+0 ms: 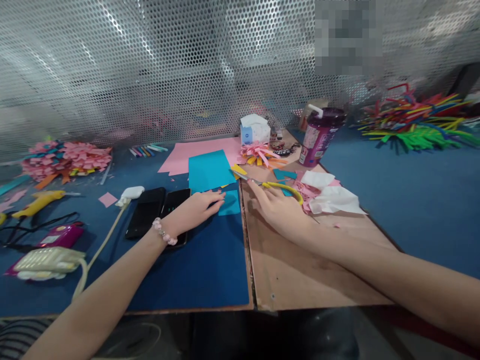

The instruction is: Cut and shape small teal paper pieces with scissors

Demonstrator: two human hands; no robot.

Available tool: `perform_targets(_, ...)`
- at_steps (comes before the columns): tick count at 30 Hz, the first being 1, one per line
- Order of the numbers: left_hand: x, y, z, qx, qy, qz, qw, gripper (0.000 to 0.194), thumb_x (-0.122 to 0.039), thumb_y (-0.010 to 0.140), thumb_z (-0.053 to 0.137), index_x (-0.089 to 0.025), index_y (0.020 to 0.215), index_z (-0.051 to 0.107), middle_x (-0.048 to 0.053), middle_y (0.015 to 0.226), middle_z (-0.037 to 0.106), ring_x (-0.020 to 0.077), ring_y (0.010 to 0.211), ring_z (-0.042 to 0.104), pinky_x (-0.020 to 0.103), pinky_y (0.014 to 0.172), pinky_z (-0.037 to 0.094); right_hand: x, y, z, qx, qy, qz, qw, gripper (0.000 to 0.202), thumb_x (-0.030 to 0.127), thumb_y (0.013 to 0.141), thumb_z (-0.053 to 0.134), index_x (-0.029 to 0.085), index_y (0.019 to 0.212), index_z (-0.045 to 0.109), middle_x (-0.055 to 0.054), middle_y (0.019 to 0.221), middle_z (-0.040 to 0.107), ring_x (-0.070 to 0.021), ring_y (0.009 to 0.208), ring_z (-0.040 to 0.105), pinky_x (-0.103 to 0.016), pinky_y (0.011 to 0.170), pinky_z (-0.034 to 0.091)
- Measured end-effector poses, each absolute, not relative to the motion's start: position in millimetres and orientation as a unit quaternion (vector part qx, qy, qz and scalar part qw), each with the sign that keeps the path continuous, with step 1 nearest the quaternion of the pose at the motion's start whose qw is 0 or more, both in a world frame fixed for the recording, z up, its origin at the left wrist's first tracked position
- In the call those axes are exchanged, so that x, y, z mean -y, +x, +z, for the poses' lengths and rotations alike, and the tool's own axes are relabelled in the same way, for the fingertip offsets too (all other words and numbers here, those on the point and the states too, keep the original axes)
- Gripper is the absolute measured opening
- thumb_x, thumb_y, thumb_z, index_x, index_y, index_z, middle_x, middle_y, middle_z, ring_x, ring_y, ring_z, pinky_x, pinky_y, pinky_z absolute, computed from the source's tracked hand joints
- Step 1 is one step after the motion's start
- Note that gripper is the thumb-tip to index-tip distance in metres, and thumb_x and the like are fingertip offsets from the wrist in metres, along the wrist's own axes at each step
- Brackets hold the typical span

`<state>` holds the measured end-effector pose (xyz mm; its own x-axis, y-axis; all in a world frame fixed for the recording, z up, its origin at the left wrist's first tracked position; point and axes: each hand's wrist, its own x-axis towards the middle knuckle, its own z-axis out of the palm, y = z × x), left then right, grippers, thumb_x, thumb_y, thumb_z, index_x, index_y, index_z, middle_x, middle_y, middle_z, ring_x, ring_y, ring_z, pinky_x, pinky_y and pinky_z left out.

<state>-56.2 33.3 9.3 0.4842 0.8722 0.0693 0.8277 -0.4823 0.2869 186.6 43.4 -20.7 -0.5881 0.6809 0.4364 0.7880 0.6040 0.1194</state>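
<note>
My left hand (198,210) reaches over the blue table with its fingers extended, touching the left part of a small blue paper piece (230,202). A larger blue sheet (210,169) lies just beyond it, over pink paper (174,159). My right hand (275,207) is palm down on the bare wooden strip, against yellow-handled scissors (283,187) whose blades point left toward a yellow scrap (239,171). Its index finger reaches forward beside the blades; the other fingers are partly hidden, so its grip on the handles is unclear.
Two phones (146,212) and a white charger (131,194) lie left. Farther left are a yellow glue gun (41,202), a power strip (48,261) and pink paper fringes (84,156). Ahead right stand a tissue box (255,131) and purple cup (318,140), near crumpled tissue (335,199).
</note>
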Motion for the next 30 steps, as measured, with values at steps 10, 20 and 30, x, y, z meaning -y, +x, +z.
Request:
perform_targets(10,-16.5,-36.8,23.9,-0.562,0.664,0.418,0.261,0.027,-0.044,0.085,0.054,-0.018,0.077,0.053,0.003,0.071,0.070,0.0192,0.070,0.069,0.026,0.060,0.052,-46.7,194.0,-11.1,0.877,-0.362,-0.124,0.290,0.038,0.032,0.096,0.036,0.011,0.123,0.052,-0.015,0.110,0.060,-0.0259,0.101,0.057,-0.036,0.072,0.052)
perform_targets(20,-11.9,-28.1,19.3,-0.560,0.623,0.444,0.319,0.028,-0.039,0.071,0.071,-0.019,0.074,0.053,0.000,0.062,0.066,0.0205,0.064,0.070,0.027,0.058,0.054,-30.1,185.7,-3.2,0.837,-0.371,0.185,0.356,0.014,0.028,0.089,0.053,0.018,0.094,0.062,-0.003,0.082,0.063,-0.0142,0.070,0.056,-0.028,0.064,0.047)
perform_targets(30,-21.4,-37.8,24.3,-0.531,0.529,0.600,0.279,0.027,-0.045,0.082,0.056,-0.019,0.077,0.053,-0.001,0.055,0.060,0.0175,0.060,0.067,0.022,0.043,0.044,-57.7,191.9,-9.1,0.816,-0.313,0.094,0.477,0.014,0.022,0.088,0.053,0.018,0.088,0.067,-0.004,0.083,0.065,-0.0149,0.080,0.058,-0.029,0.074,0.047)
